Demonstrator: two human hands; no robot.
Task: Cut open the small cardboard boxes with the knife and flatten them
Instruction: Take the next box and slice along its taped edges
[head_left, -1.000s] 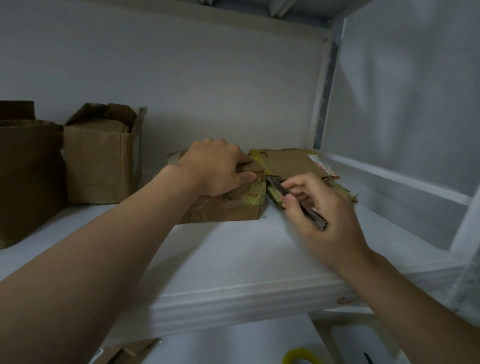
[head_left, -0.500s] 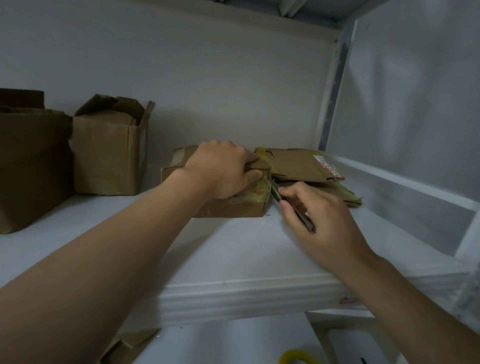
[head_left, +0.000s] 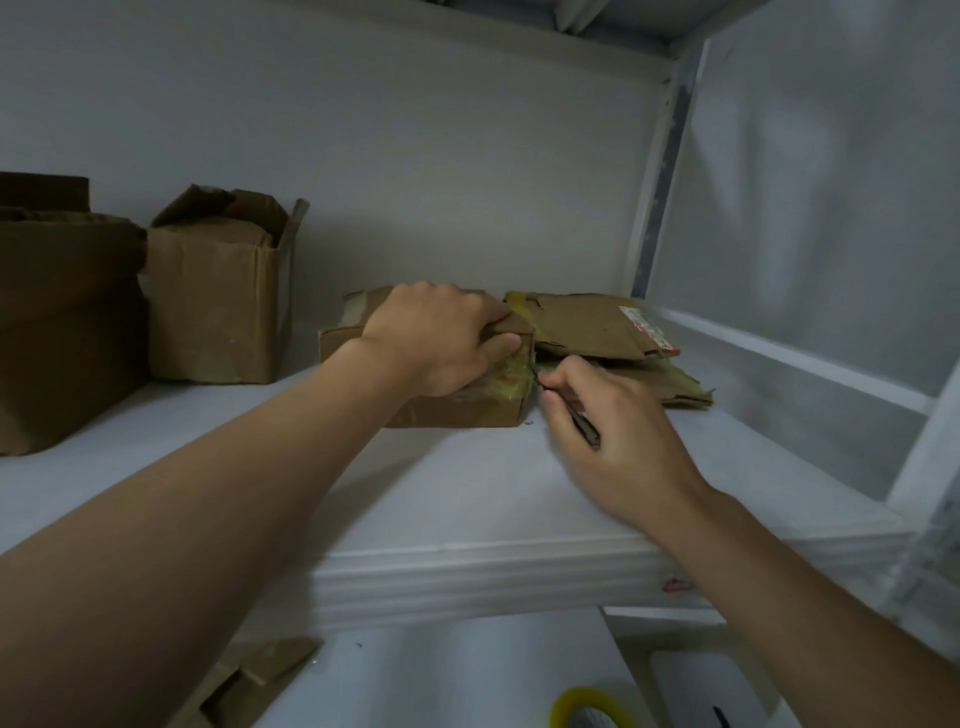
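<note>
On a lower shelf nearest the viewer lay a torn cardboard scrap (head_left: 244, 680) and, to its right, part of a yellow ring (head_left: 592, 709) cut off by the frame. Above them ran the front lip of a white shelf (head_left: 467, 577), with both bare forearms reaching over it.

The right hand (head_left: 608, 421) had its fingers curled and pinched round a slim dark knife (head_left: 584, 428). The tip met the taped right front corner of the small cardboard box (head_left: 467, 410). That box sat on the shelf at mid-depth, just left of centre. The left hand (head_left: 441, 338) gripped it from above, fingers bent over the top and the thumb pressed on the yellowish tape of its front face.

Just right of the box, touching it, lay a stack of flattened cardboard (head_left: 587, 325) bearing a label. Further left stood an open box (head_left: 218, 306), and a larger box (head_left: 62, 322) beside it.
</note>
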